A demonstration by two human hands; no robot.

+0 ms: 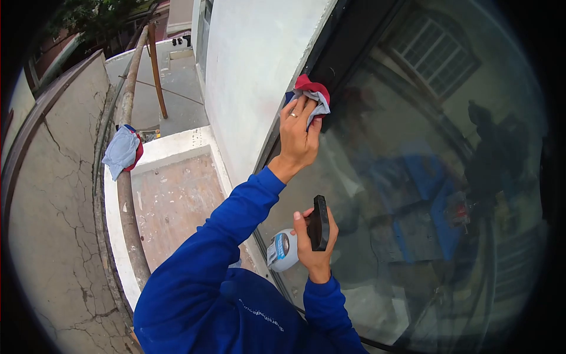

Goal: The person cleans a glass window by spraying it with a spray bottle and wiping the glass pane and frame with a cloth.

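Observation:
My left hand (299,138) is closed on a bunched cloth (315,91) in red, light grey and navy. It presses the cloth against the dark window frame (337,53), near the white wall's edge. A ring shows on one finger. Lower down, my right hand (317,251) grips a spray bottle (283,251) with a whitish body, a blue label and a black spray head. The bottle is tilted in front of the glass pane (407,283), and my fingers partly hide it.
A second grey and red cloth (122,148) hangs over a rusty pipe rail (131,215) at left. Beside it runs a white-rimmed ledge (177,183). The white wall (253,71) adjoins the window. Cracked concrete (56,236) lies beyond the rail. Reflections cover the glass.

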